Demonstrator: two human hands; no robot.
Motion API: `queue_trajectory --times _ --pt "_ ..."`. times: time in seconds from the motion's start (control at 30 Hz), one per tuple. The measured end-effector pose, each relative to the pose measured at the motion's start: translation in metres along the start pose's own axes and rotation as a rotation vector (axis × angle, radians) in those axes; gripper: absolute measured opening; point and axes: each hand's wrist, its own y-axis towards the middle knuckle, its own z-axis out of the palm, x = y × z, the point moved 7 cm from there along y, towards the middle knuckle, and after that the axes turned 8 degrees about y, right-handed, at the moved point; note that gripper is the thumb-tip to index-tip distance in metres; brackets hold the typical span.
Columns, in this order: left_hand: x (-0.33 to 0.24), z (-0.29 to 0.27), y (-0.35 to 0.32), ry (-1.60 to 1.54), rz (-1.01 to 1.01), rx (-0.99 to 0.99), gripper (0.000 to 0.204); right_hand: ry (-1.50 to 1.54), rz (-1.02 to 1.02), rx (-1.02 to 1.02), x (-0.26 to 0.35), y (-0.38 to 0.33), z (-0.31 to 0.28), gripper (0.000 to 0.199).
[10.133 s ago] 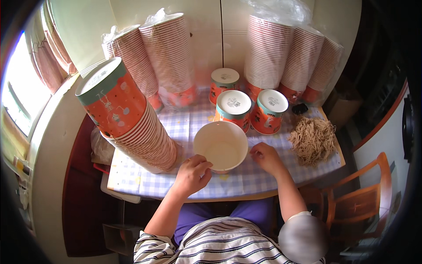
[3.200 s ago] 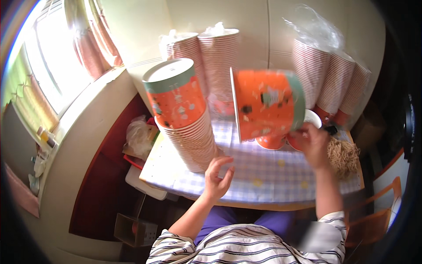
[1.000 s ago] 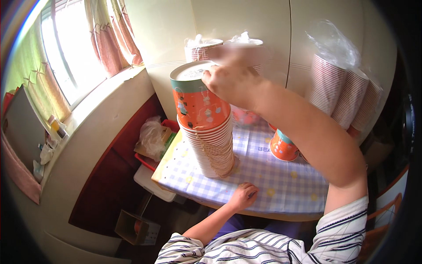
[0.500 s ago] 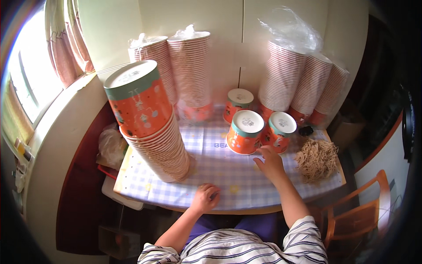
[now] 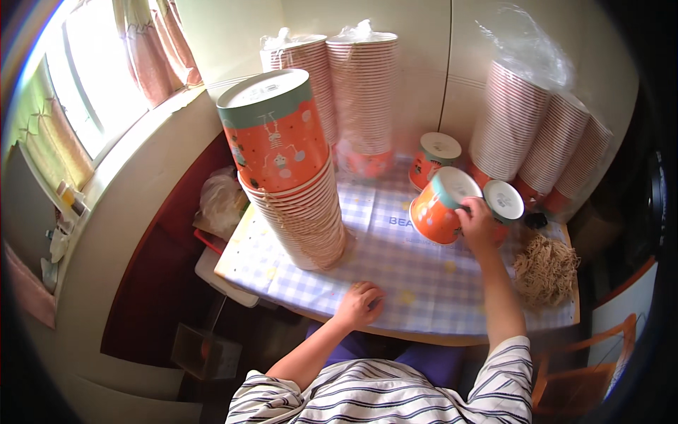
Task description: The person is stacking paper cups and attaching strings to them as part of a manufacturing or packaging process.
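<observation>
My right hand [image 5: 478, 225] grips an orange paper bucket [image 5: 436, 212] with a green band by its right side, and the bucket tilts as it stands upside down. Close behind my fingers is a second upturned paper bucket [image 5: 504, 200], partly covered by the hand. A third one [image 5: 439, 147] sits farther back. My left hand [image 5: 361, 305] lies at the table's near edge, its fingers curled, with nothing visible in them. Left of it rises a tall stack of nested paper buckets [image 5: 296, 205], bottoms up, the top one [image 5: 277, 145] showing its orange wall.
Plastic-wrapped bucket stacks [image 5: 364, 92] stand at the back left, with more [image 5: 512, 120] at the back right. A heap of tan shredded paper [image 5: 546, 270] lies at the table's right end. The checked tablecloth [image 5: 385, 265] covers the table. A wooden chair [image 5: 586, 367] is at the lower right.
My right hand has closed on the front bucket, which has gone from upright to tilted. My left hand stays at the table edge. The whole view has swung, shifting the scene rightward.
</observation>
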Motion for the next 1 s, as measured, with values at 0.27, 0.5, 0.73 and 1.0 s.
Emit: queue_trajectory --times 0.27,0.5,0.73,1.0 --pt "0.037 0.006 0.002 -0.419 -0.435 -0.015 0.016 1.445 0.879 -0.090 -0.020 -0.072 -0.015 0.021" --pt "0.035 0.005 0.057 -0.841 -0.483 -0.080 0.039 1.790 1.381 -0.104 -0.041 -0.190 0.054 0.027" --pt "0.020 -0.003 0.086 -0.850 -0.579 -0.097 0.033 1.530 1.477 0.005 -0.046 -0.202 0.052 0.028" --pt "0.022 -0.001 0.085 -0.671 -0.597 0.008 0.028 1.162 1.213 0.102 -0.015 -0.165 0.036 0.026"
